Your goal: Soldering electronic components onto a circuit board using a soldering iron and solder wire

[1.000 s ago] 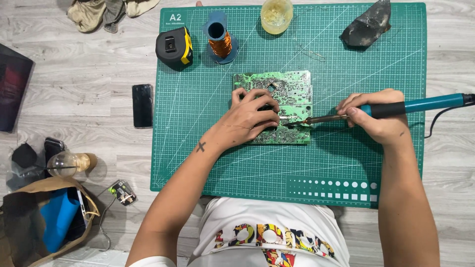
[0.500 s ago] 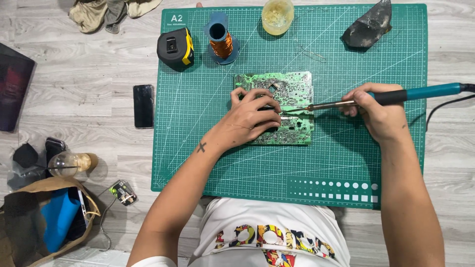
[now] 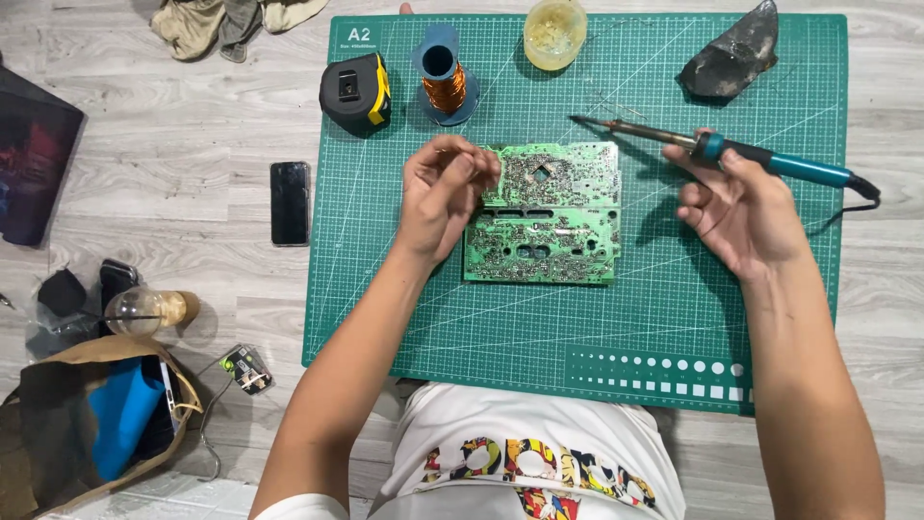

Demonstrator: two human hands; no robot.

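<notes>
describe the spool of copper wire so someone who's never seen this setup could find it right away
Start at the big green cutting mat on the grey wood floor and look along its far edge, left of centre. The spool of copper wire stands upright there, between the black and yellow tape measure and the small yellowish tub. It alone has shiny orange-copper windings on a blue core.

The left hand (image 3: 445, 197) covers the upper left corner of the green circuit board (image 3: 544, 214), and whatever its pinched fingertips hold is too small to tell. The soldering iron's (image 3: 731, 154) cord leaves at the right edge. The brown bag (image 3: 91, 429) and dark panel (image 3: 29, 164) are cut off at the left edge.
</notes>
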